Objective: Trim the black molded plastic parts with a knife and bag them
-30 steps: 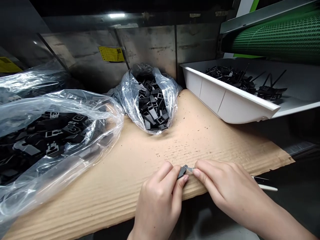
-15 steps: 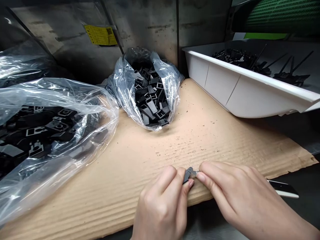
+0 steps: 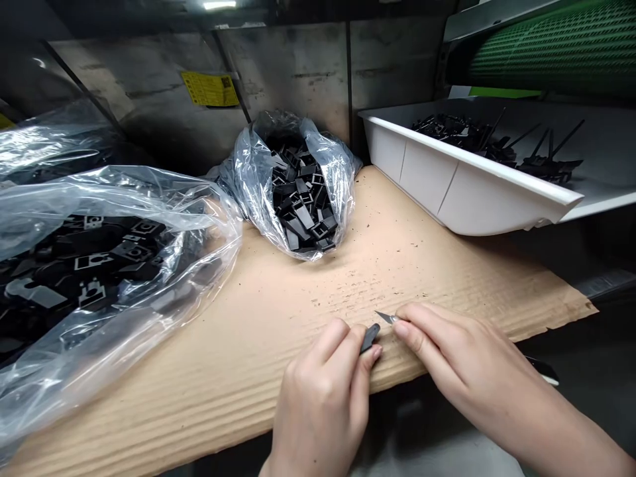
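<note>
A small black plastic part point(image 3: 369, 338) is pinched between the thumb and fingers of my left hand point(image 3: 320, 391), above the front edge of the cardboard. My right hand point(image 3: 447, 351) is closed on a craft knife point(image 3: 385, 317). Only its pointed metal blade shows past my fingertips; the handle is hidden in my grip. The blade points left, just above and to the right of the part, with a small gap between them. Tiny dark shavings are scattered on the cardboard point(image 3: 278, 318) behind my hands.
A clear bag point(image 3: 342, 179) of black plastic pieces point(image 3: 303, 212) stands at the back. Another large open bag point(image 3: 199, 278) with black parts lies left. A white tray point(image 3: 422, 172) of thin black pieces sits right, below a green conveyor belt point(image 3: 536, 53). A dark-and-white object point(image 3: 544, 370) shows behind my right wrist.
The blade has come away from the black part; before, it was against it. The camera view has shifted slightly.
</note>
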A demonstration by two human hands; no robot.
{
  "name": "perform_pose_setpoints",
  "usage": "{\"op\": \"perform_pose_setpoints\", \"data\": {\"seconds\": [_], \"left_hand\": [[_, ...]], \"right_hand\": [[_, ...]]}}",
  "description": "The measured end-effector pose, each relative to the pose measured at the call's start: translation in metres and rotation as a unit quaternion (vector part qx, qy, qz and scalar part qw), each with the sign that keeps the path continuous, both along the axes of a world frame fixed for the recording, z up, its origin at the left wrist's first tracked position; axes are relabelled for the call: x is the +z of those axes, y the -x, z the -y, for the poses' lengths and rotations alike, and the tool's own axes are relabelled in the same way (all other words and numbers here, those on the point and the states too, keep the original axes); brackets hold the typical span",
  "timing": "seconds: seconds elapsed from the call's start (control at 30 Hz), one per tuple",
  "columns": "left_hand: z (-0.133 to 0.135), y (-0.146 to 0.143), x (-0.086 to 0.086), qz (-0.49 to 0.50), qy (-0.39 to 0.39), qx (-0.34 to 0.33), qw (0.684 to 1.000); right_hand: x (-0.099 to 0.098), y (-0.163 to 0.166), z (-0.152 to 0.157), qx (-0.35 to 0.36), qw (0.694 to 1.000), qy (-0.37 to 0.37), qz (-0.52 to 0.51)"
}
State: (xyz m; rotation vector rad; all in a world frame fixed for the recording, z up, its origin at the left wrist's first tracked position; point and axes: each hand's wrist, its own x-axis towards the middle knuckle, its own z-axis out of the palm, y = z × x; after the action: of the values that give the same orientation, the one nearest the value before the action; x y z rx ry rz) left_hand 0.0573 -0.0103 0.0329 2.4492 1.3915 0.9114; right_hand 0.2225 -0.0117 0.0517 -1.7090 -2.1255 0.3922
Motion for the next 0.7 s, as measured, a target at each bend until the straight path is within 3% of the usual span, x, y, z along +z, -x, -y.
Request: {"op": "perform_pose_setpoints", "data": {"seconds": [0.13, 0.27, 0.33, 0.4, 0.5, 0.7], "left_hand": [[0.002, 0.004, 0.000, 0.017, 0.009, -0.016, 1.000], [0.002, 0.010, 0.005, 0.137, 0.075, -0.032, 0.987], [0.001, 0.012, 0.009, 0.236, 0.155, 0.010, 0.959], [0.001, 0.012, 0.011, 0.334, 0.236, 0.059, 0.911], [0.001, 0.010, 0.013, 0.412, 0.296, 0.082, 0.858], [0.001, 0.010, 0.013, 0.370, 0.286, 0.066, 0.881]], "right_hand": [[0.005, 0.011, -0.010, -0.017, 0.999, 0.036, 0.030], [0.005, 0.008, -0.015, -0.012, 0.999, 0.037, 0.018], [0.000, 0.000, -0.012, -0.014, 1.000, 0.013, -0.005], [-0.005, -0.010, -0.007, -0.002, 0.999, -0.025, -0.032], [-0.011, -0.024, 0.002, 0.054, 0.994, -0.077, -0.053], [-0.021, -0.034, 0.013, 0.143, 0.968, -0.203, -0.029]]}}
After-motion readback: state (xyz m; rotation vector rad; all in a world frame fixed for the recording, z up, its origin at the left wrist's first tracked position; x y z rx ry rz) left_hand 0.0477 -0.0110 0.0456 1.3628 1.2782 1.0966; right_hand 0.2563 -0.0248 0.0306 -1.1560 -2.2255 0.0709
